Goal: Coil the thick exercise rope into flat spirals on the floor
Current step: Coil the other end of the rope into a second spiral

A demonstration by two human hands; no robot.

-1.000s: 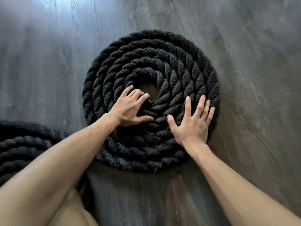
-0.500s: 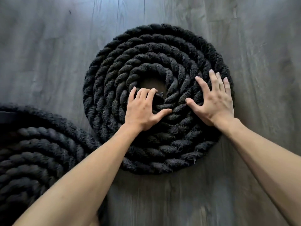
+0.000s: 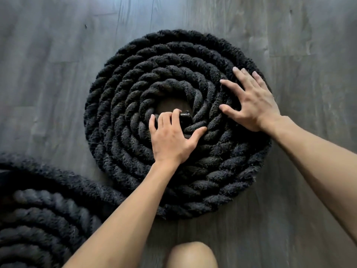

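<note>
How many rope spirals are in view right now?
2. The central spiral lies under both hands, the left hand at its inner end, the right hand flat on its right side. The second spiral sits lower left, cut by the frame edge; more may be hidden.

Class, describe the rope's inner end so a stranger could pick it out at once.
Find the large black spiral in the middle of the grey plank floor. At the small gap in its centre, beside the curled fingers of the left hand, sits the capped end: smooth, not fuzzy like the twisted turns around it.
</note>
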